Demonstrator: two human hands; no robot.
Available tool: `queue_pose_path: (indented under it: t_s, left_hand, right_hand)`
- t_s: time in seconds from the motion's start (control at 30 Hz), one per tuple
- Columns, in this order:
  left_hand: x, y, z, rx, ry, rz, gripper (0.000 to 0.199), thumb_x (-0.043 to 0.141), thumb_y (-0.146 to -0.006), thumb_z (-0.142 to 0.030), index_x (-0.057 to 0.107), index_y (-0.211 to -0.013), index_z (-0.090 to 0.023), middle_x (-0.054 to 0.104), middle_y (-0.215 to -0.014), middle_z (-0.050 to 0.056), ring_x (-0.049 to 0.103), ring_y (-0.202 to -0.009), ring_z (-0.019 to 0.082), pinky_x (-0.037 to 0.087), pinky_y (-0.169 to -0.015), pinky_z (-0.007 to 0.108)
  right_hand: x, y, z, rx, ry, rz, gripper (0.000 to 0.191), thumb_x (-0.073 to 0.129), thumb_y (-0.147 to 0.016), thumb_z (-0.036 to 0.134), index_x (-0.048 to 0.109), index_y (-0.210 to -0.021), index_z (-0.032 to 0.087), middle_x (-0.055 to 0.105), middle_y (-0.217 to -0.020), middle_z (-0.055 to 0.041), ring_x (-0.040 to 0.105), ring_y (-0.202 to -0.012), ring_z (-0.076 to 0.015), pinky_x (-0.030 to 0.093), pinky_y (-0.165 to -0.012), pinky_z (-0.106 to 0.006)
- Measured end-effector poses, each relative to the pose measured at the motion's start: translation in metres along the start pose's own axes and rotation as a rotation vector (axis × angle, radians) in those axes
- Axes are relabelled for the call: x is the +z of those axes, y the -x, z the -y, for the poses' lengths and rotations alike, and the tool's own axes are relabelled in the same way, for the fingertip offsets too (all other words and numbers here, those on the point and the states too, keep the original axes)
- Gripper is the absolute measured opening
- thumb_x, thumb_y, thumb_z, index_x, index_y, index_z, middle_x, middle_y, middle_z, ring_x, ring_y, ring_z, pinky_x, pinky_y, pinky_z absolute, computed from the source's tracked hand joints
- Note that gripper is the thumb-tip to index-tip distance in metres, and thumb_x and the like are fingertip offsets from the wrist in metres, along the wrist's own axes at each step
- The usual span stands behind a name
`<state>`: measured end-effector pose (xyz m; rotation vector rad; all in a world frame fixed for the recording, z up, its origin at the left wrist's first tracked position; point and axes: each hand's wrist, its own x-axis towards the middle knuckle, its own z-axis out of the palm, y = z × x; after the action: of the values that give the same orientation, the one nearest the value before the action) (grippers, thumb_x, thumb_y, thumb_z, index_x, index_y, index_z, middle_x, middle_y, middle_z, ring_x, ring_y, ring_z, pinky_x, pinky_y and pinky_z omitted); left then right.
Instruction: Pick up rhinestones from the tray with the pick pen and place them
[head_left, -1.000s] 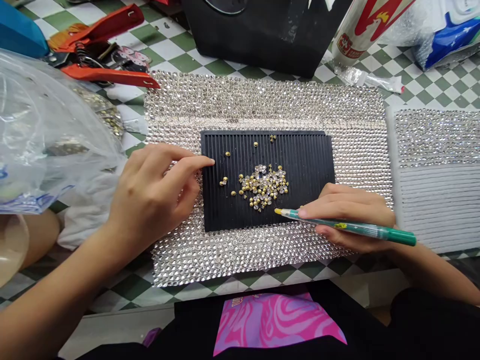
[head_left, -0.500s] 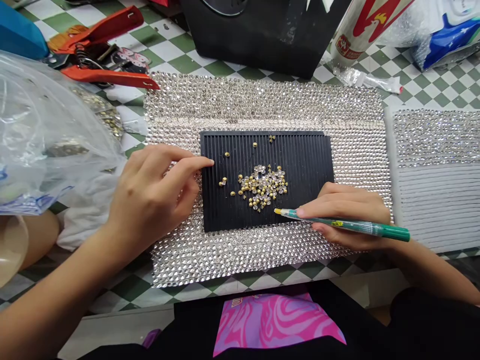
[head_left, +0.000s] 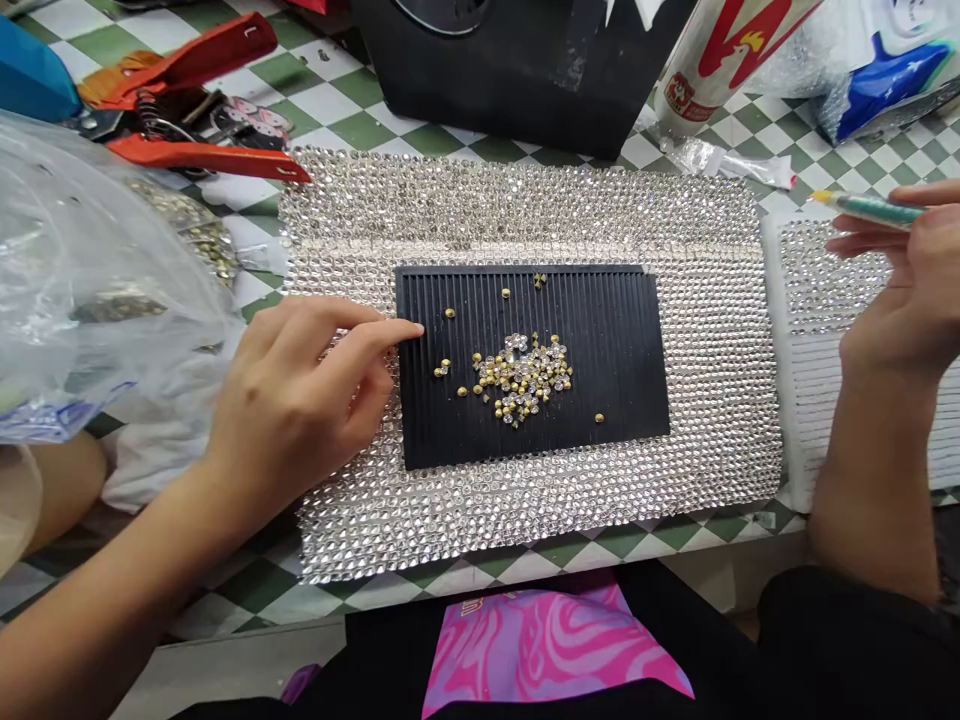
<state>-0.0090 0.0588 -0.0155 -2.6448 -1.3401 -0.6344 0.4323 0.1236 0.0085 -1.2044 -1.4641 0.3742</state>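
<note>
A black ridged tray (head_left: 607, 350) lies on a sheet of silver rhinestones (head_left: 720, 400). Loose gold-backed rhinestones (head_left: 525, 375) are heaped around its middle, with a few strays apart from the pile. My left hand (head_left: 307, 375) rests at the tray's left edge, its index fingertip touching the rim and the other fingers bent, holding nothing. Far to the right, my right hand (head_left: 907, 270) grips a green pen-shaped picker (head_left: 874, 208) with a yellow tip. That hand hovers over a white ridged board (head_left: 825, 400) whose upper part is covered in rhinestones. Whether the tip carries a stone is too small to tell.
Orange-handled pliers (head_left: 202, 155) and a clear plastic bag (head_left: 97, 270) sit at the left. Behind the sheet stand a black box (head_left: 510, 80) and a white-and-red bottle (head_left: 697, 80). A small clear packet (head_left: 735, 160) and a blue-and-white package (head_left: 885, 80) lie at the back right.
My right hand has moved from the tray, right and away from me, to above the white board, still holding the picker. A single stone now shows at the tray's lower right. My left hand stays put.
</note>
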Motion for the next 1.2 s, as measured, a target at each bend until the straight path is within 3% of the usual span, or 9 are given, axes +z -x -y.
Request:
queue_pose_path:
  t_s: [0.1, 0.3, 0.63, 0.87, 1.1, 1.2]
  left_hand:
    - [-0.001, 0.001, 0.0, -0.002, -0.001, 0.011, 0.032, 0.053, -0.088, -0.006, 0.06, -0.116, -0.021, 0.061, -0.101, 0.005, 0.057, -0.092, 0.021, 0.047, -0.085, 0.034]
    - [0.0, 0.001, 0.0, -0.012, 0.004, 0.025, 0.032, 0.052, -0.089, -0.007, 0.059, -0.117, -0.021, 0.061, -0.1, 0.005, 0.057, -0.092, 0.022, 0.048, -0.086, 0.035]
    - [-0.001, 0.0, -0.001, 0.001, -0.003, 0.028, 0.031, 0.053, -0.089, -0.007, 0.059, -0.117, -0.02, 0.061, -0.1, 0.006, 0.057, -0.091, 0.022, 0.048, -0.086, 0.035]
    - [0.0, 0.003, 0.0, -0.042, 0.032, 0.035, 0.04, 0.053, -0.087, -0.008, 0.059, -0.121, -0.027, 0.06, -0.102, 0.003, 0.057, -0.095, 0.021, 0.047, -0.089, 0.034]
    - [0.0, 0.001, -0.001, -0.02, 0.01, 0.027, 0.035, 0.053, -0.088, -0.007, 0.059, -0.118, -0.024, 0.06, -0.101, 0.004, 0.057, -0.094, 0.021, 0.047, -0.089, 0.034]
    - [0.001, 0.0, -0.001, -0.013, 0.005, 0.022, 0.032, 0.052, -0.089, -0.007, 0.059, -0.117, -0.022, 0.061, -0.101, 0.004, 0.057, -0.094, 0.021, 0.047, -0.088, 0.034]
  right_hand:
    - [0.004, -0.004, -0.001, -0.111, 0.014, -0.097, 0.009, 0.069, -0.08, 0.009, 0.075, -0.078, 0.015, 0.064, -0.068, -0.0004, 0.067, -0.056, -0.0156, 0.051, -0.052, -0.03]
    - [0.007, -0.004, -0.01, -0.008, 0.034, -0.12, 0.019, 0.064, -0.074, 0.0, 0.07, -0.066, 0.016, 0.063, -0.059, 0.0026, 0.064, -0.047, -0.0129, 0.05, -0.046, -0.026]
    - [0.007, -0.006, -0.011, 0.072, 0.122, -0.085, 0.019, 0.064, -0.073, -0.001, 0.072, -0.067, 0.015, 0.065, -0.059, -0.0021, 0.068, -0.05, -0.0185, 0.051, -0.042, -0.027]
    - [0.009, -0.006, -0.011, 0.07, 0.137, -0.064, 0.021, 0.065, -0.074, 0.0, 0.07, -0.064, 0.017, 0.065, -0.059, -0.0016, 0.067, -0.05, -0.0151, 0.052, -0.045, -0.025]
    - [0.008, -0.007, -0.008, 0.065, 0.19, -0.035, 0.019, 0.065, -0.076, 0.002, 0.071, -0.065, 0.016, 0.068, -0.063, -0.0037, 0.068, -0.053, -0.0146, 0.046, -0.043, -0.022]
    - [0.007, -0.007, -0.01, 0.013, 0.163, -0.088, 0.02, 0.065, -0.073, 0.0, 0.07, -0.063, 0.016, 0.064, -0.058, -0.0018, 0.065, -0.048, -0.0144, 0.046, -0.041, -0.022]
